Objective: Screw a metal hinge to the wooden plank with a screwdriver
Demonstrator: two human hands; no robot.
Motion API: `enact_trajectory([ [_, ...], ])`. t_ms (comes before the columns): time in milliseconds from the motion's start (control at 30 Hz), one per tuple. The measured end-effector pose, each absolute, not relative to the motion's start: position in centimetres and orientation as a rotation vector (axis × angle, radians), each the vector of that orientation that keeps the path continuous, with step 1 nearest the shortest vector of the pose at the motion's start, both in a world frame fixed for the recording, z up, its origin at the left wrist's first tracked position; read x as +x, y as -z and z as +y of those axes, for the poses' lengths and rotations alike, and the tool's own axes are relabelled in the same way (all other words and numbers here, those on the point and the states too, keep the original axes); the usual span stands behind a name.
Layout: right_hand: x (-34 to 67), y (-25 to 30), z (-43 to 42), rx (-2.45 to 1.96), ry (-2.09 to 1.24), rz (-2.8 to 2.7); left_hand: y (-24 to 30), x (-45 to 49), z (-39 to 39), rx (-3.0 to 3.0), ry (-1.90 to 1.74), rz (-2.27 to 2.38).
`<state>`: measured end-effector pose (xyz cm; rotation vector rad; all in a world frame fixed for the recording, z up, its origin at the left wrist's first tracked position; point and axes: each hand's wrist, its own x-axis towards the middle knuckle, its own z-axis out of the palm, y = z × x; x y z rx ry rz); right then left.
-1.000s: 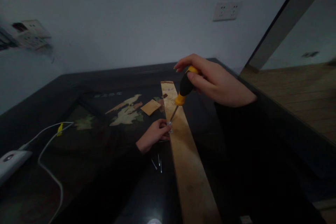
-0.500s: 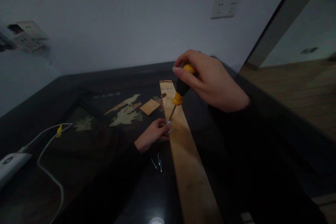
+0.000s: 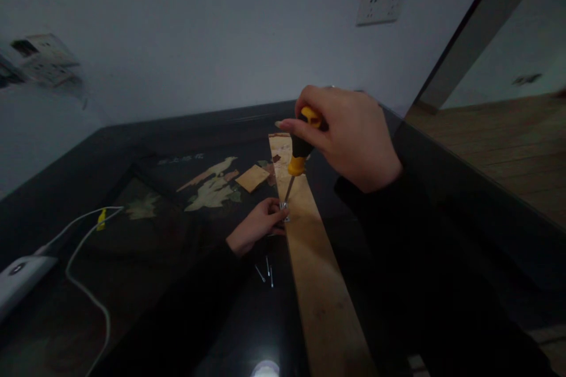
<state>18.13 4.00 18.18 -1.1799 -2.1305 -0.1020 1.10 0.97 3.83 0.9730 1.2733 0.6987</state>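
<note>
A yellow-and-black screwdriver (image 3: 300, 149) is gripped by its handle in my right hand (image 3: 349, 132), tilted with its shaft pointing down. The tip meets a small metal bracket (image 3: 285, 212) at the left edge of a long wooden board (image 3: 321, 283). My left hand (image 3: 260, 222) pinches the bracket against the board, thumb on top and fingers partly hidden at the side. Any screw under the tip is too small to make out. Several screws (image 3: 267, 272) lie on the dark table below my left hand.
A small square wooden piece (image 3: 253, 178) lies left of the board, whose far end carries wood shavings. A white cable (image 3: 86, 291) with a yellow tag (image 3: 101, 220) runs from a white device (image 3: 24, 283) at left. The wall (image 3: 198, 41) stands behind the dark table (image 3: 212, 300).
My right hand has turned on the screwdriver handle, its thumb now stretched further left, and the handle leans slightly less to the right. My left hand stays on the bracket.
</note>
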Motion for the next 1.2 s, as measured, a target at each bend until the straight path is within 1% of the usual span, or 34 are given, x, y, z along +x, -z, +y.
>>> enact_trajectory([
  [200, 19.5, -18.9, 3.7, -0.964, -0.133, -2.335, -4.0, 1.2, 0.9, 0.965, -0.689, 1.302],
  [333, 19.7, -19.2, 3.5, -0.881, -0.222, -2.337, -3.8, 1.1, 1.0, 0.961, -0.699, 1.28],
  [500, 19.0, -18.8, 3.7, -0.904, -0.175, -2.246, -3.8, 1.1, 0.9, 0.982, -0.684, 1.304],
  [1000, 19.0, -18.7, 4.0, -0.937, -0.149, -2.235, -4.3, 0.9, 0.9, 0.997, -0.654, 1.274],
  [1200, 19.6, -18.9, 3.8, -0.909, -0.238, -2.287, -3.9, 0.8, 1.0, 0.999, -0.657, 1.28],
])
